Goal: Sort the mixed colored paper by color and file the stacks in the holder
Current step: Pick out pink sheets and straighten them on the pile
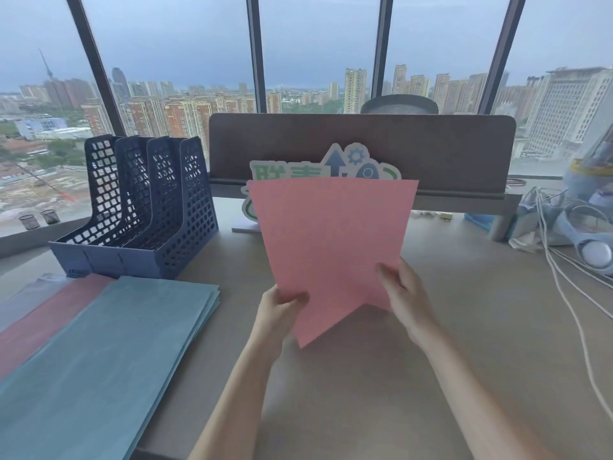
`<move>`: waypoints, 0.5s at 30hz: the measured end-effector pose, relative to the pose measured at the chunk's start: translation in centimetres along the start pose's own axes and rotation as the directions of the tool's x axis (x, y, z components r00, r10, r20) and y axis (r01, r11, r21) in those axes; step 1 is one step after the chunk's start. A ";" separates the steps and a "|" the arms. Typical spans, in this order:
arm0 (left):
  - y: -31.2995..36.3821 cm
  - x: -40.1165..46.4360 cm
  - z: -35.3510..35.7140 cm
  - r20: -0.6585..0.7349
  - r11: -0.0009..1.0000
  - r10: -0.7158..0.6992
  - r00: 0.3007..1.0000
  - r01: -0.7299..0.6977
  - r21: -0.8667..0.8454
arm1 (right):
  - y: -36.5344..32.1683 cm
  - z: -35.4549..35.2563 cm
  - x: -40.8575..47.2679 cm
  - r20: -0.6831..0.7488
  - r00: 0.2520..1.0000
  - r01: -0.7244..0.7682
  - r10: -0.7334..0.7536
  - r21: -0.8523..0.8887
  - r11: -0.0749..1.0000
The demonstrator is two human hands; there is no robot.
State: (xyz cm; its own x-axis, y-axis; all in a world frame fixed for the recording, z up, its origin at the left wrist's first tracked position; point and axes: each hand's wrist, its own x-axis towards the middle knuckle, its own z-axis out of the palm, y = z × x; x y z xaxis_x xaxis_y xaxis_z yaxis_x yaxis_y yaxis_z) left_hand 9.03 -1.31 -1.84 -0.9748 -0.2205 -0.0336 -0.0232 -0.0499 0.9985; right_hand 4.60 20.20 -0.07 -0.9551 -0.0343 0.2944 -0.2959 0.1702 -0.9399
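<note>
Gripping the pink paper stack (pixel 331 247) upright above the surface (pixel 365 376), the left hand (pixel 280 310) and right hand (pixel 403 293) pinch its lower edges with curled fingers (pixel 386 272), the blue file holder (pixel 142 207) standing well apart beyond teal sheets (pixel 109 353).

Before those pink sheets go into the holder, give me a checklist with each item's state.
1. Left hand grips the pink sheets: ok.
2. Right hand grips their other edge: ok.
3. Sheets squared into one stack: cannot tell.
4. Holder upright, slots showing no paper: ok.
5. Path from the sheets left to the holder unobstructed: ok.
6. Teal stack filed: not ok, it lies flat on the desk.
</note>
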 end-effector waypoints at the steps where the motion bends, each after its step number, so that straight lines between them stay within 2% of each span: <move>1: 0.1 0.0 -0.1 -0.016 1.000 -0.002 1.000 0.002 0.002 | -0.1 0.1 -0.1 -0.003 1.000 0.002 -0.002 -0.017 1.000; 7: 2.4 -0.9 -2.1 -0.035 0.997 0.071 0.997 -0.071 0.004 | -1.6 0.9 0.9 -0.020 0.998 0.051 -0.055 -0.140 0.989; 9: 3.2 -1.5 -3.5 -0.017 0.997 0.078 0.997 -0.078 0.030 | -2.0 1.4 1.0 -0.017 0.999 0.045 -0.047 -0.120 0.992; 12: 4.1 -2.6 -5.8 0.033 0.999 0.031 0.999 -0.032 0.039 | -2.9 2.7 0.7 0.034 0.994 -0.107 0.105 0.057 0.993; 15: 4.6 -3.8 -7.9 0.038 0.999 -0.041 0.998 0.040 0.023 | -3.5 4.4 0.2 0.125 0.967 -0.236 0.224 0.094 0.967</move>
State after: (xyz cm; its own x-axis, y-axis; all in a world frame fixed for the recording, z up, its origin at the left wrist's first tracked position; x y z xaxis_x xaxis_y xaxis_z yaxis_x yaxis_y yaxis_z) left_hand 14.36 -8.39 2.53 -0.9808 -0.1811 -0.0728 -0.0674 -0.0359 0.9971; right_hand 5.40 15.27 2.51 -0.9917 -0.1177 0.0527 -0.0624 0.0805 -0.9948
